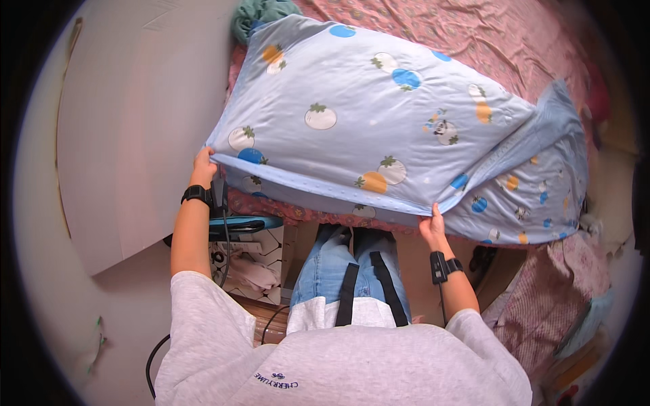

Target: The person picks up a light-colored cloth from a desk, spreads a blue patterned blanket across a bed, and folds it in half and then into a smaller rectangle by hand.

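Observation:
A light blue blanket (352,122) with white, orange and blue fruit prints is spread over the near part of a bed. My left hand (202,167) pinches its near left corner, fingers closed on the cloth. Along the same near edge, farther right, my right hand (432,224) grips the hem between thumb and fingers. Between the two hands the hem is lifted and stretched, with its paler dotted underside folded into view. On the right the blanket bunches and doubles over itself.
Beneath the blanket lies a pink patterned bedsheet (528,40). A green cloth (261,15) is heaped at the far left corner. A large white panel (142,135) stands left of the bed. A checked pink cloth (552,298) hangs at right. Cables and a small shelf (271,257) are near my legs.

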Demonstrator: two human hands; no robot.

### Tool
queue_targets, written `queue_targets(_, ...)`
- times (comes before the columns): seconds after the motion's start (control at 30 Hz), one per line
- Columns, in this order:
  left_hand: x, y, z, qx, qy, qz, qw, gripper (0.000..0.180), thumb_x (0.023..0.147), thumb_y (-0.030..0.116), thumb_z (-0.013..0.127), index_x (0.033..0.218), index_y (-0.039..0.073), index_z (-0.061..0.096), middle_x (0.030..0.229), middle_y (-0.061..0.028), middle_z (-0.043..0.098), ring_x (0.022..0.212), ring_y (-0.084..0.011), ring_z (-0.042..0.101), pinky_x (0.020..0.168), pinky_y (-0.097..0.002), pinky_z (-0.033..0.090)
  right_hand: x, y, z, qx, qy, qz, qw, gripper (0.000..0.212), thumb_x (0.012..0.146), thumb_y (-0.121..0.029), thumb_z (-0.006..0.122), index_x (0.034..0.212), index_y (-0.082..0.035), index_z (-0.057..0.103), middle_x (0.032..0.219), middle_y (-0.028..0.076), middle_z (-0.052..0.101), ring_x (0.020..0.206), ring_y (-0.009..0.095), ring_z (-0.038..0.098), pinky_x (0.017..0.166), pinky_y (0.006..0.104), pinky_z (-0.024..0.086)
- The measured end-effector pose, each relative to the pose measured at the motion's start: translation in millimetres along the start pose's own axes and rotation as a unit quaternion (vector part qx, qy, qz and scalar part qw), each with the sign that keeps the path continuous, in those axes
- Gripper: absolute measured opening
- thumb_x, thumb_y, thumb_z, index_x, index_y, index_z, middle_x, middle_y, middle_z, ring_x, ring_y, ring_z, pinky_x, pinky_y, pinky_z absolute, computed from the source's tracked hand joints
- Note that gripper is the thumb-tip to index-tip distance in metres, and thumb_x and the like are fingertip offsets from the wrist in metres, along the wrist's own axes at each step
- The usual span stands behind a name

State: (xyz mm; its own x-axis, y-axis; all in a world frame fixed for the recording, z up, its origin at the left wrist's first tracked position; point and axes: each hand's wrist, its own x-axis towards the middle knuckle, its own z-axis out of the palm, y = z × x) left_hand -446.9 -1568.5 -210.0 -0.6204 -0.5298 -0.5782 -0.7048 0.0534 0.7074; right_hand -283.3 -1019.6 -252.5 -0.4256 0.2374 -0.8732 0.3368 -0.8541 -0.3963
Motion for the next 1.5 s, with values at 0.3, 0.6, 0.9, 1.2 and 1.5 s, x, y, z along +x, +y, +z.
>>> queue_targets(0.3,6.3,-26.7,15.0,0.289,-0.01,0.068,0.955,0.023,0.056,0.002,0.048,0.079,0.0,0.045,0.063,-0.01,0.048,0.053,-0.0168,0.047,0.044,-0.028,0.038,23.2,13.1,-12.2,-0.064,0.021,0.005,0.998,0.023,0.075,-0.02,0.044,0.089,-0.003,0.043,0.083,0.008,0.05,0.075,0.019,0.048,0.066,0.0342,0.039)
queue_targets(0.6,-179.2,-24.2,202.8,0.141,-0.531,-0.221,0.806,0.035,0.074,0.036,0.042,0.091,0.005,0.045,0.087,-0.0075,0.051,0.081,-0.0171,0.048,0.071,-0.0273,0.038,2.7,23.2,18.8,0.075,0.031,-0.009,0.997,0.02,0.076,-0.017,0.043,0.089,-0.002,0.043,0.084,0.007,0.05,0.073,0.017,0.048,0.065,0.031,0.039)
queue_targets(0.9,-299.3,-63.1,346.7,-0.174,-0.488,-0.399,0.757,0.04,0.073,0.041,0.04,0.086,0.003,0.046,0.082,-0.0082,0.051,0.079,-0.019,0.048,0.075,-0.0295,0.036,-21.8,12.1,31.2,0.195,-0.083,-0.002,0.977,0.023,0.075,-0.017,0.043,0.088,0.002,0.039,0.082,0.013,0.047,0.074,0.022,0.048,0.064,0.0345,0.041)
queue_targets(1.2,-325.5,-60.0,334.6,-0.16,-0.306,-0.206,0.916,0.035,0.073,0.03,0.047,0.095,0.004,0.042,0.093,-0.0064,0.046,0.083,-0.0197,0.044,0.077,-0.0338,0.034,2.4,-87.1,12.2,0.129,-0.068,0.074,0.987,0.029,0.066,-0.008,0.047,0.091,0.005,0.041,0.085,0.013,0.047,0.077,0.023,0.048,0.071,0.032,0.04)
queue_targets(1.5,-331.3,-31.5,338.7,-0.221,-0.239,-0.17,0.93,0.027,0.071,0.029,0.05,0.089,0.009,0.046,0.085,-0.0045,0.05,0.075,-0.0171,0.048,0.072,-0.0317,0.038,115.9,-332.6,-56.8,-0.013,-0.069,-0.094,0.993,0.02,0.068,-0.013,0.047,0.08,0.002,0.044,0.076,0.01,0.049,0.065,0.021,0.049,0.058,0.0367,0.042)
